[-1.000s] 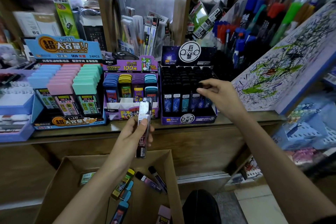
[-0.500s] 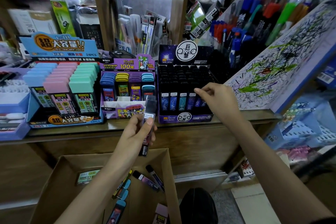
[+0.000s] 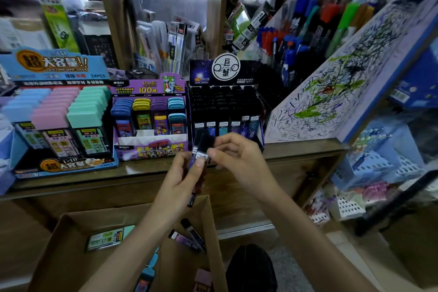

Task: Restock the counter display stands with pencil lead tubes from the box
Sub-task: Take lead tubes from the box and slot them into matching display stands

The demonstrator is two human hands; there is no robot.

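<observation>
- My left hand (image 3: 182, 180) grasps a small bunch of lead tubes (image 3: 200, 149), caps up, in the middle of my view. Their lower ends hang over the far rim of the box (image 3: 59, 256), which sits at 6 o'clock under both forearms.
- My right hand (image 3: 239, 161), at 3 o'clock of the left, pinches the black cap end of the bunch between thumb and forefinger.
- I judge the step to be drawing one tube free and carrying it to the black display stand (image 3: 226, 73), at 12 o'clock from my hands.
- To do it well, I would ease the left grasp only enough for one tube to slide. Pulling straight along the tube's length should stop its neighbours coming too.
- I would work above the box, so a dropped tube lands inside it.
- The tube should go in cap up, label forward, like the front row.
- My fingers and motion blur cover the bunch, so I cannot count the tubes or tell whether the pinch takes one or two.
- The stand's upper rows are too dark for me to tell which slots are vacant.
- The box is cut off at the lower edge and partly behind my left forearm. I make out some loose tubes (image 3: 192, 236) and a green-labelled pack (image 3: 107, 238), but not the full stock.
</observation>
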